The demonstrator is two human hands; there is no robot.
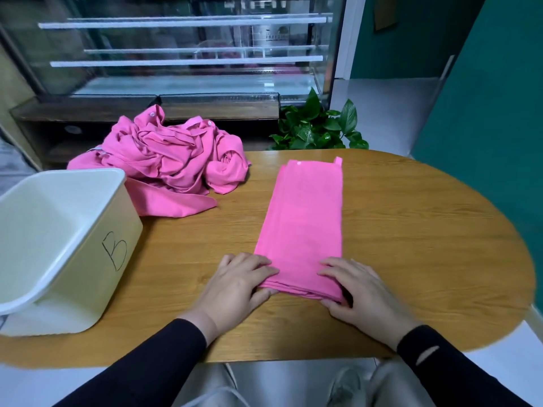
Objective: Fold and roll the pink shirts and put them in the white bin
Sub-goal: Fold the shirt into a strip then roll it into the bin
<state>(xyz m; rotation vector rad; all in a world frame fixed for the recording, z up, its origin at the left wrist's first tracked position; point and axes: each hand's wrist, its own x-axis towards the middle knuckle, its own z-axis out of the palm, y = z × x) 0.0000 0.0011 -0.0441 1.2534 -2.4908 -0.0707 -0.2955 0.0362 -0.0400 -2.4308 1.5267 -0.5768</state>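
A pink shirt (302, 227), already folded into 1 long narrow strip, lies on the wooden bench (411, 245), running from the near edge toward the far side. The left hand (238, 286) and right hand (361, 289) sit at the strip's 2 near corners, fingers on top of the cloth and thumbs tucked at its near edge, so each grip looks to be pinching the hem lightly. Holding both corners at once keeps the layers aligned; I judge this is the start of the roll, which would run from the near end to the far end.

A heap of unfolded pink shirts (173, 163) waits at the far left of the bench, well apart from the strip, so several remain to do. The white bin (88, 259), marked with a letter B, stands at the near left, tilted with its mouth up and leftward, and shows nothing inside; it is within easy reach of the left hand. A potted plant (317, 127) stands beyond the bench's far edge.
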